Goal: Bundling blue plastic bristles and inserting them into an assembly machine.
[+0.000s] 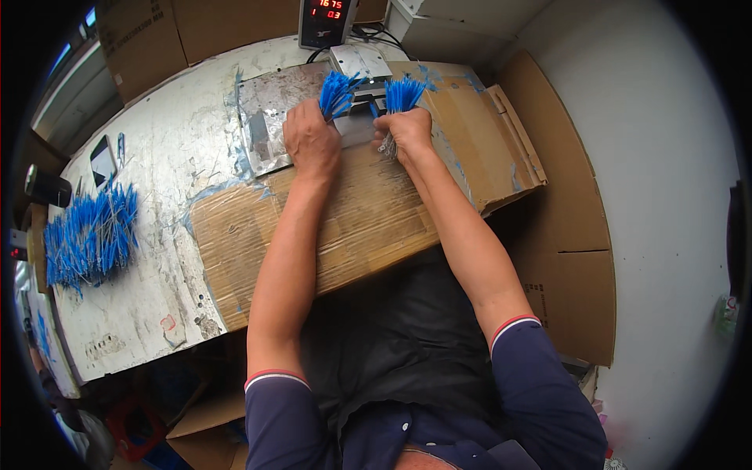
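Note:
My left hand (312, 139) is closed around the lower part of a bundle of thin blue wires (337, 92), whose blue ends fan out above the fist. A second bundle of blue wires (404, 94) stands up from my closed right hand (409, 131), and pale, metallic-looking ends hang below its fingers. One separate blue piece (374, 110) shows by the right thumb and fingertips, in front of a small bench machine (360, 63). Both hands are close to this machine, one on each side. The lower part of the left bundle is hidden by my fingers.
A large heap of blue wires (92, 235) lies at the table's left, near a phone (103, 162) and a dark cylinder (47, 186). Behind the machine stands a box with a red digital display (325, 23). Taped cardboard (313, 235) covers the front edge; cardboard (560, 196) stands at right.

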`<state>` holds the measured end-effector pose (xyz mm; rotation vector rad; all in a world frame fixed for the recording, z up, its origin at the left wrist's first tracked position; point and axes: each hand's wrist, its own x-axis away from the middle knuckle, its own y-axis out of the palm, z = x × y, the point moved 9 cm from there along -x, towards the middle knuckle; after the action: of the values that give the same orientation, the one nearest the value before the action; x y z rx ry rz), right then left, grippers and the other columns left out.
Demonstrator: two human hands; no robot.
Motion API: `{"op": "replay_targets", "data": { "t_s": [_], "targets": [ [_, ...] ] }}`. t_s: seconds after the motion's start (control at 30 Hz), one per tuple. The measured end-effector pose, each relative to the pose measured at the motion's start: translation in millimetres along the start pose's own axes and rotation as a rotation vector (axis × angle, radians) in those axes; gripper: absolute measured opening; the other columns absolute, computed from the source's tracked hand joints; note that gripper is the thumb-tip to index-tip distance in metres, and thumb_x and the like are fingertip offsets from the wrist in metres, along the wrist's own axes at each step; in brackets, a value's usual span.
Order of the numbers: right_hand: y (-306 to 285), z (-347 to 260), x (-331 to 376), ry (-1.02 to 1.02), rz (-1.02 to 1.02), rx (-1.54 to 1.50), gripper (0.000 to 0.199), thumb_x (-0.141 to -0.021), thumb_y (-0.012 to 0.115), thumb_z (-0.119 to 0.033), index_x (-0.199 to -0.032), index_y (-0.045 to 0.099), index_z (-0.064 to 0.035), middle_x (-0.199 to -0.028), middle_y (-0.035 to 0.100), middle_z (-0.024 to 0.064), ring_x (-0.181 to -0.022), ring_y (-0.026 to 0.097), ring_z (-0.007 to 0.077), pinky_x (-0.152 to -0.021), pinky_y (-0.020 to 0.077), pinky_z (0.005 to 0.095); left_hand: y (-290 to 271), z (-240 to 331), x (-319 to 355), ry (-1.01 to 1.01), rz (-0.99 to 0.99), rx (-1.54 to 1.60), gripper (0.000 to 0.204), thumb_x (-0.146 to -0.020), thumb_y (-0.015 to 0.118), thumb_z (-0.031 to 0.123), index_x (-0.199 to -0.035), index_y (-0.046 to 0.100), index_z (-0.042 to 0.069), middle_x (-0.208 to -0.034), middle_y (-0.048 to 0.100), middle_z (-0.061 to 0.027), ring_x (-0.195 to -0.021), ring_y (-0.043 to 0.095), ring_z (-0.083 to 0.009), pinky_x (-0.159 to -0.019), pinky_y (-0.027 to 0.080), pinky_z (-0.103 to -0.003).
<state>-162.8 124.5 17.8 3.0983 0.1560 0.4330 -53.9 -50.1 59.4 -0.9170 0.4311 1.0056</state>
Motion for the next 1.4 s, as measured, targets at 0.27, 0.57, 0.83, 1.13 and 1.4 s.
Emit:
{"op": "replay_targets", "data": {
  "t_s": [0.27, 0.57, 0.83, 1.13, 1.4],
  "targets": [
    [1, 2, -1, 0.010, -0.166, -0.231, 0.008, -0.079, 0.069, 0.004, -0.084, 0.065, 0.0085, -0.076, 0.068, 0.0180, -0.063, 0.070, 0.0271, -0.056, 0.0620, 0.0417, 12, 2, 1, 0.007, -0.122, 0.040, 0.017, -0.080, 0.066, 0.006, -0.096, 0.060, 0.005, -0.083, 0.064, -0.0159, -0.083, 0.062, -0.0367, -0.074, 0.048, -0.048],
    [-9, 12, 0, 0.061, -0.157, -0.247, 0.011, -0.076, 0.072, 0.008, -0.085, 0.065, 0.0082, -0.078, 0.068, 0.0172, -0.064, 0.070, 0.0279, -0.057, 0.0629, 0.0422, 22, 2, 2, -0.044, -0.247, 0.043, 0.019, -0.081, 0.065, 0.007, -0.099, 0.061, 0.006, -0.086, 0.066, -0.0186, -0.085, 0.065, -0.0385, -0.074, 0.050, -0.049],
    [-6, 9, 8, 0.067, -0.210, -0.164, 0.010, -0.075, 0.070, 0.011, -0.081, 0.063, 0.0063, -0.073, 0.065, 0.0159, -0.058, 0.068, 0.0257, -0.050, 0.0611, 0.0395, 26, 9, 6, 0.092, -0.239, 0.006, 0.011, -0.080, 0.062, 0.005, -0.091, 0.062, 0.005, -0.086, 0.067, -0.0145, -0.084, 0.064, -0.0349, -0.074, 0.050, -0.047],
    [-6, 3, 3, 0.056, -0.091, 0.002, 0.010, -0.076, 0.066, 0.010, -0.069, 0.059, 0.0072, -0.065, 0.062, 0.0174, -0.050, 0.064, 0.0257, -0.043, 0.0561, 0.0383, 13, -3, 0, -0.095, -0.168, -0.029, 0.010, -0.081, 0.062, 0.004, -0.090, 0.060, 0.006, -0.085, 0.066, -0.0155, -0.082, 0.064, -0.0363, -0.074, 0.050, -0.048],
    [2, -3, -5, 0.026, -0.003, 0.069, 0.012, -0.074, 0.065, 0.014, -0.068, 0.057, 0.0080, -0.065, 0.062, 0.0197, -0.049, 0.063, 0.0267, -0.042, 0.0543, 0.0393, 8, -5, -3, -0.036, -0.048, 0.003, 0.012, -0.080, 0.062, 0.005, -0.092, 0.061, 0.006, -0.087, 0.065, -0.0153, -0.086, 0.062, -0.0359, -0.077, 0.048, -0.047]
  ]
}}
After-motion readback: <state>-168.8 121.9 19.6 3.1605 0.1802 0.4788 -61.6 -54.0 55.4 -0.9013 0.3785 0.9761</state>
